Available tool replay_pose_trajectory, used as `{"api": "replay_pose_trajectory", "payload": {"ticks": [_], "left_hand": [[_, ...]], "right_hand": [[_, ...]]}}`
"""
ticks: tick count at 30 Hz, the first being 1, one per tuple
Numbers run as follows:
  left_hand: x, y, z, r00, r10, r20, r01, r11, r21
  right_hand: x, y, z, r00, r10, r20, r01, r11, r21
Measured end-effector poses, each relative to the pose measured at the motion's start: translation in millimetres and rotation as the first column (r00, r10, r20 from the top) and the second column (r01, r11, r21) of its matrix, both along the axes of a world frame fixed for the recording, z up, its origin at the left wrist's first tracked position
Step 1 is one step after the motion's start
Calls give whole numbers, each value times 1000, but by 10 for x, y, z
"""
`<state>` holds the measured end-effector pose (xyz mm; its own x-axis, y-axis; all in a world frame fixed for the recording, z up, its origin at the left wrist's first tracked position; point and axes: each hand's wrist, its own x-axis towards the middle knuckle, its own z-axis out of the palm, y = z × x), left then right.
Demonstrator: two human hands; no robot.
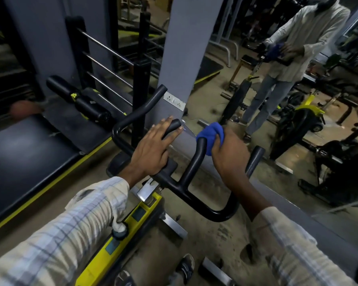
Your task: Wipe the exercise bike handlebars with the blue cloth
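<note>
— Which step was in hand?

— The wiping itself, I'd judge; the right hand (228, 153) was closed around the crumpled blue cloth (212, 134), pressing it over the far tip of the right inner prong of the black tubular exercise bike handlebars (191, 166); the cloth sat capped on that tip, just ahead of the knuckles.

— And the other hand?

— The left hand (153, 149) lay on the left inner prong, fingers (163, 125) extended along it rather than curled; a steadying rest, not a clamp, and it held nothing else.

— Which way did the prong run?

— Its long axis rose from the crossbar above the yellow painted bike frame (120, 240) up and away from the person, towards the grey pillar (186, 48) and the mirror (298, 79) beyond.

— What did the next move call for?

— Probably drawing the cloth back down along that axis towards the crossbar, keeping the wrap tight; the outer grips and the curved loops looked not yet covered.
</note>
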<state>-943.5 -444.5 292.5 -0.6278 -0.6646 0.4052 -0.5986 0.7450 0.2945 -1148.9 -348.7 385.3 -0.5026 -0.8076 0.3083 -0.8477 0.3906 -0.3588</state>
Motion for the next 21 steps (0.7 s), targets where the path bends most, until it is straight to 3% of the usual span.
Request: {"api": "replay_pose_trajectory", "payload": {"ticks": [2,4,6,12,15,21], "left_hand": [[-4,9,-7,1000,5,4,-5,1000,5],[-9,11,-11,1000,9,7,-9,1000,18],[-12,10,-7,1000,10,10,-10,1000,21],[-9,43,26,1000,23,10,-24,1000,18],[-15,44,33,1000,24,19,-24,1000,18],[-41,61,38,999,35,38,-36,999,16]], "right_hand": [[93,127,-76,979,-31,203,20,998,58],[241,238,-172,885,-46,464,24,998,53],[372,325,-271,834,-22,551,9,1000,28],[609,411,-436,959,23,283,-43,997,63],[758,281,-468,955,50,293,-57,998,14],[760,74,-571,941,-56,335,103,987,-124]]}}
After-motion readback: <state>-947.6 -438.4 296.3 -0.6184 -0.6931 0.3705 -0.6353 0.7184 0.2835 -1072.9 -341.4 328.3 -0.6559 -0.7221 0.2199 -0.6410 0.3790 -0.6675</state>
